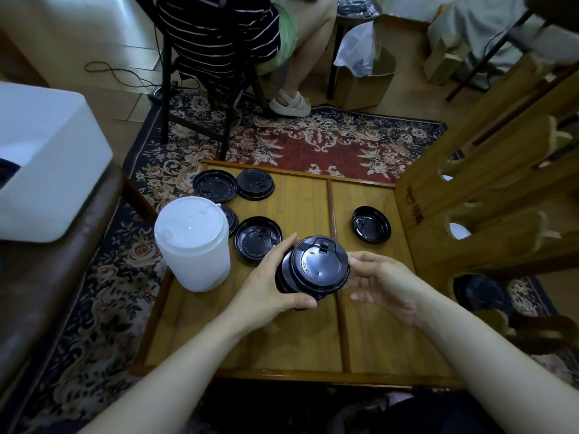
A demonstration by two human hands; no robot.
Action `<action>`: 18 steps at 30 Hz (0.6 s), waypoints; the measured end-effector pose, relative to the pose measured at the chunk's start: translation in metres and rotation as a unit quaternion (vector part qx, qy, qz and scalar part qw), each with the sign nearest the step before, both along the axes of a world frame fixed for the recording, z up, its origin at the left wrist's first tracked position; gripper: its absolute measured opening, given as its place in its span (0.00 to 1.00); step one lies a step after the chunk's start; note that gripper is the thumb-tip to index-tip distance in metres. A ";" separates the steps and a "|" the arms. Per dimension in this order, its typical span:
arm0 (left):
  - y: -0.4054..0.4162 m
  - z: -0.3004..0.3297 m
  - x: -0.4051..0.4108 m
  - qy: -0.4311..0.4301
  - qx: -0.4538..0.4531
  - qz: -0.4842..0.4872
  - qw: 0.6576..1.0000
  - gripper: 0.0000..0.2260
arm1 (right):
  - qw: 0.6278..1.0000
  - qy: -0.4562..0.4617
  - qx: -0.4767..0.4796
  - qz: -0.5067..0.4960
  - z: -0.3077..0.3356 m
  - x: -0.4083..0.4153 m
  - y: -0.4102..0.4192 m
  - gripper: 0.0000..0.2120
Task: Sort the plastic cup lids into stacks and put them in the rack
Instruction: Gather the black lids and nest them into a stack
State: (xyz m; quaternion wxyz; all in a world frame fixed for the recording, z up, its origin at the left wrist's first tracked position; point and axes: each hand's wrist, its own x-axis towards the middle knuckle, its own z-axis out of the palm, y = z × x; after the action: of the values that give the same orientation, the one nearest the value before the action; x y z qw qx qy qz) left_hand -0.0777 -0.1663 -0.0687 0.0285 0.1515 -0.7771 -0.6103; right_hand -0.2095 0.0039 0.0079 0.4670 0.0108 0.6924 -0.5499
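Note:
My left hand (269, 286) grips a stack of black lids (315, 264) from its left side, held above the wooden table (282, 349). Just right of the stack is my right hand (380, 283), fingers loosely curled, fingertips at the stack's rim. A tall stack of white lids (192, 244) stands at the table's left. Loose black lids lie on the table: two at the far edge (214, 185) (255, 184), one upside down in the middle (257, 239), one partly hidden behind the white stack (231, 218), one to the right (371, 227). The wooden rack (488, 195) stands at the right, with black lids (484, 292) in a lower slot.
A white bin (40, 170) rests on a brown seat at the left. A person in a striped top sits on a chair (200, 89) beyond the table. Cardboard boxes (365, 79) and bags stand on the floor behind, on and past a patterned rug (313, 139).

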 end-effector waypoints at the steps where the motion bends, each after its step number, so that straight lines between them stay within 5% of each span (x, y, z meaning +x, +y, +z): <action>1: 0.000 0.000 0.000 0.002 0.001 -0.001 1.000 0.51 | 1.000 0.009 0.002 -0.005 0.000 0.000 -0.001 0.12; 7: 0.001 0.002 0.000 0.001 0.008 0.001 1.000 0.53 | 0.987 0.143 0.050 0.052 0.001 0.007 -0.004 0.13; 18: -0.001 0.005 0.003 0.026 -0.001 -0.023 0.999 0.46 | 0.968 0.213 0.062 0.119 -0.010 0.009 -0.008 0.17</action>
State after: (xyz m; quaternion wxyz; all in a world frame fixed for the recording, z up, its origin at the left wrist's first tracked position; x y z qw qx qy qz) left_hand -0.0747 -0.1670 -0.0636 0.0345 0.1179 -0.7801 -0.6134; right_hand -0.2000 -0.0039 -0.0020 0.3694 -0.1595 0.8049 -0.4362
